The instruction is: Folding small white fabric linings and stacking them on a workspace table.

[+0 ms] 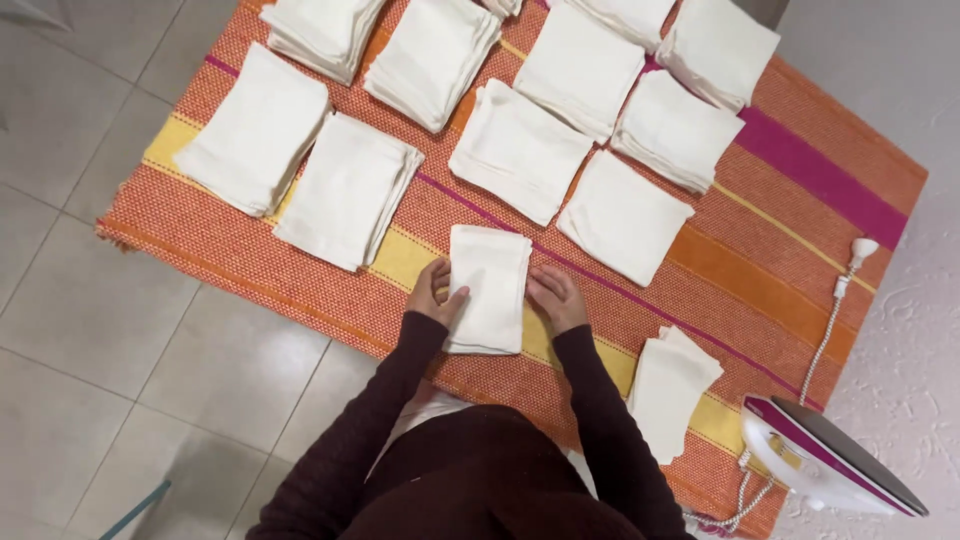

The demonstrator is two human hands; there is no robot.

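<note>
White folded cloth [487, 290] lies flat between the left hand [436, 290] at nine o'clock and the right hand [556, 297] at three. Both press its edges with spread fingers, apparently squaring the fold; next, it likely needs lifting evenly.

A white cloth [487, 290], folded into a tall narrow rectangle, lies flat on an orange striped rug [300, 270]. It sits near the rug's front edge, across a yellow stripe, its long sides running away from that edge. Its surface looks smooth, with layered edges showing along the bottom.
</note>
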